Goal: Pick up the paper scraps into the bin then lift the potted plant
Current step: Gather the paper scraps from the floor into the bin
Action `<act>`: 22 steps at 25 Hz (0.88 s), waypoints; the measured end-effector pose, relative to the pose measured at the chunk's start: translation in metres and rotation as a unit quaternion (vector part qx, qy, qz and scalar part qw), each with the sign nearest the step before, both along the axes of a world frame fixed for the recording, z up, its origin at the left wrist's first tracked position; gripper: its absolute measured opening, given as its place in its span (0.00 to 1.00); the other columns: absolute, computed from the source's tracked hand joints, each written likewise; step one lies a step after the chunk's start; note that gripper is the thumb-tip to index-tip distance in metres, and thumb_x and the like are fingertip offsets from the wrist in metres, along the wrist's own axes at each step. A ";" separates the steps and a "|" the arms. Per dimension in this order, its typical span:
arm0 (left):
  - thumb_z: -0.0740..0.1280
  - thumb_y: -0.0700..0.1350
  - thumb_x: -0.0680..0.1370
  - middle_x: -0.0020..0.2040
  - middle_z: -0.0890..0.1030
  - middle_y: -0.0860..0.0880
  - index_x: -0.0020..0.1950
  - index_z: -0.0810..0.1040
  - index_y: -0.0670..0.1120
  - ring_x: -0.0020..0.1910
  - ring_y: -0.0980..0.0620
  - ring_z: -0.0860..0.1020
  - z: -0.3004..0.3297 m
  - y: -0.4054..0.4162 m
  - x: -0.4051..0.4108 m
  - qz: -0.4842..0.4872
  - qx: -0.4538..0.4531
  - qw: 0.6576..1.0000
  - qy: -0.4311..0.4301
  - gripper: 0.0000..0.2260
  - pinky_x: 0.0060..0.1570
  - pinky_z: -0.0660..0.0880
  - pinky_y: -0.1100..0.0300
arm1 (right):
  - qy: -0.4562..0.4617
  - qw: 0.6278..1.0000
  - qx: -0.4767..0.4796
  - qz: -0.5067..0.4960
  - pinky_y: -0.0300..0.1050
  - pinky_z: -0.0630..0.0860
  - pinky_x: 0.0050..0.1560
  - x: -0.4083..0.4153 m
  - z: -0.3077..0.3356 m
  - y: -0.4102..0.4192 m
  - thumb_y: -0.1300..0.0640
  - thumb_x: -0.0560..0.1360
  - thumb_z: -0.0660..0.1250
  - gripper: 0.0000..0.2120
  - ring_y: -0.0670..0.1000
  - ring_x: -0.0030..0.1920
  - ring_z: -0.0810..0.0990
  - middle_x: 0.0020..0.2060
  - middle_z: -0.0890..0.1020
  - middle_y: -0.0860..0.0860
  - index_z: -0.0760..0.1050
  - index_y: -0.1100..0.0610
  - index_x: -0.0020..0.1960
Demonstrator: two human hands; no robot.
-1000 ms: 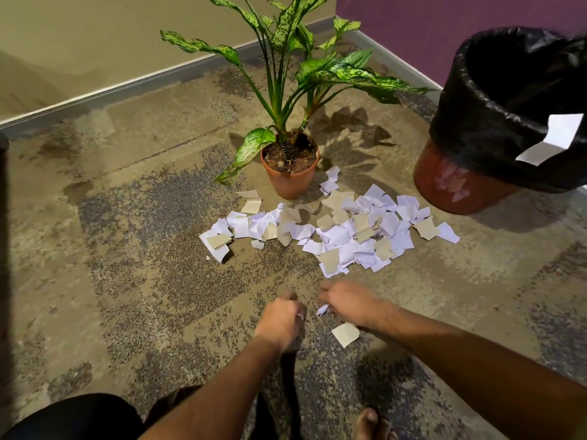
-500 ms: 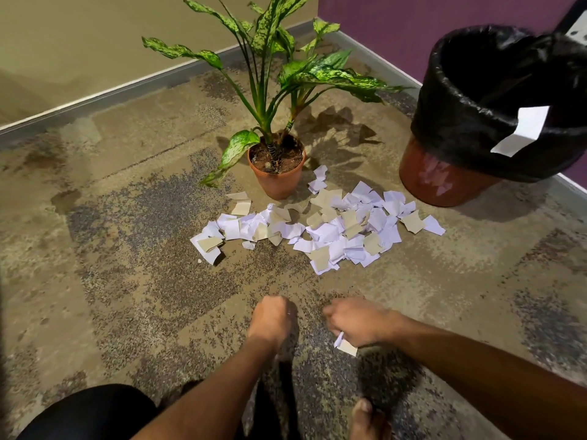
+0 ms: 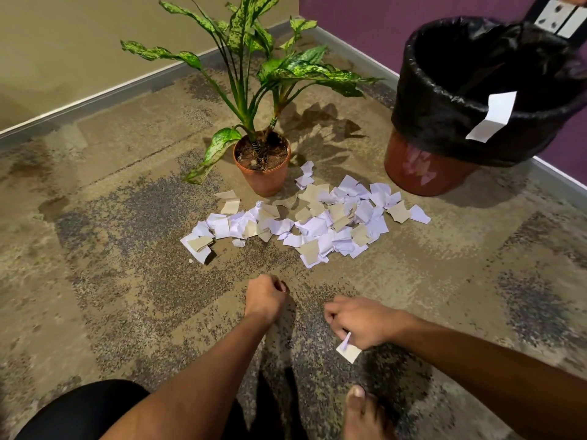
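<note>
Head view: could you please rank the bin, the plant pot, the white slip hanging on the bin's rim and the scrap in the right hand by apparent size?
1. Bin
2. Plant pot
3. White slip
4. Scrap pinched by the right hand; it lies nearer the camera, yet looks smallest.

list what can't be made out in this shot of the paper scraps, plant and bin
Head view only:
- Inside of the black-lined terracotta bin: dark liner hides any contents.
- Left hand: curled, seen from behind; whether it holds anything is hidden.
- Right hand: pinches small white and tan paper scraps; how many is unclear.
- Pile of white and tan paper scraps: overlapping, lower pieces covered.
- Potted green plant: top leaves cut off by the top edge.
</note>
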State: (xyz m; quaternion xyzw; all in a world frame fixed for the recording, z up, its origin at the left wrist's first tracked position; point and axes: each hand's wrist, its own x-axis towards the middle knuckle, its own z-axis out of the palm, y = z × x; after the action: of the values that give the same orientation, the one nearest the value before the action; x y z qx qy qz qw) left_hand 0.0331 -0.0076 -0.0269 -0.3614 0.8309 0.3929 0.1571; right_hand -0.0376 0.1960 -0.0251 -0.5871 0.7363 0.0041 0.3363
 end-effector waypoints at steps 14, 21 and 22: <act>0.66 0.33 0.71 0.34 0.82 0.46 0.34 0.79 0.44 0.38 0.46 0.82 0.069 0.027 -0.087 -0.040 -0.014 0.985 0.169 0.09 0.41 0.81 0.52 | 0.058 0.932 -0.161 -0.321 0.48 0.71 0.43 -0.074 0.061 0.005 0.68 0.66 0.65 0.10 0.51 0.42 0.75 0.39 0.73 0.48 0.71 0.54 0.35; 0.69 0.36 0.71 0.36 0.84 0.45 0.36 0.82 0.44 0.39 0.46 0.83 0.180 0.079 -0.209 -0.128 -0.060 0.923 0.359 0.06 0.41 0.80 0.54 | 0.272 0.703 -0.423 -0.502 0.43 0.68 0.44 -0.176 0.190 0.023 0.66 0.66 0.65 0.06 0.51 0.43 0.75 0.42 0.78 0.55 0.77 0.58 0.40; 0.69 0.37 0.71 0.36 0.84 0.47 0.36 0.82 0.45 0.40 0.48 0.83 0.198 0.089 -0.223 -0.140 -0.073 0.909 0.385 0.06 0.42 0.80 0.56 | 0.288 0.671 -0.440 -0.522 0.42 0.68 0.44 -0.188 0.205 0.029 0.65 0.67 0.65 0.05 0.49 0.43 0.74 0.43 0.78 0.55 0.77 0.58 0.41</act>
State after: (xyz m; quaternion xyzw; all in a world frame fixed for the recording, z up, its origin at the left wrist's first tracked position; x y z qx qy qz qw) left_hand -0.1896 0.0811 0.1707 -0.0721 0.8954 0.4134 -0.1489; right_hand -0.2254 0.2251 0.1798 -0.1563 0.8998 -0.3274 -0.2425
